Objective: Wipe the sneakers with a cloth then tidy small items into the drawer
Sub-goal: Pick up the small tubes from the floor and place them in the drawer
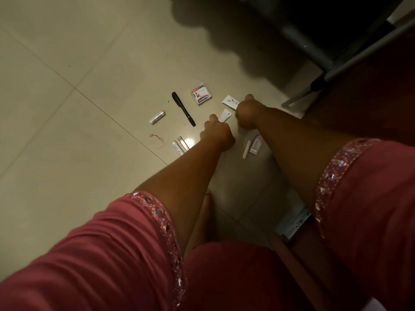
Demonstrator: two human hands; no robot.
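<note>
Small items lie scattered on the pale tiled floor. My left hand [216, 133] is closed around small white strips [225, 114] that stick out past its fingers. To its right, my right hand [248, 113] grips a white printed sachet [230, 102]. A black pen [183, 108] lies left of my hands, with a plastic plaster packet [201, 95] beyond it. Two white tubes [179, 145] rest beside my left wrist. A small box [256, 146] and a white stick [246, 149] sit between my forearms. No sneakers, cloth or drawer front can be made out.
A white tube [157, 117] and a thin rubber band [156, 139] lie further left. Grey metal furniture legs [314, 50] stand at the upper right in shadow. A metal rail [294, 222] shows under my right arm. Dark red furniture fills the right side.
</note>
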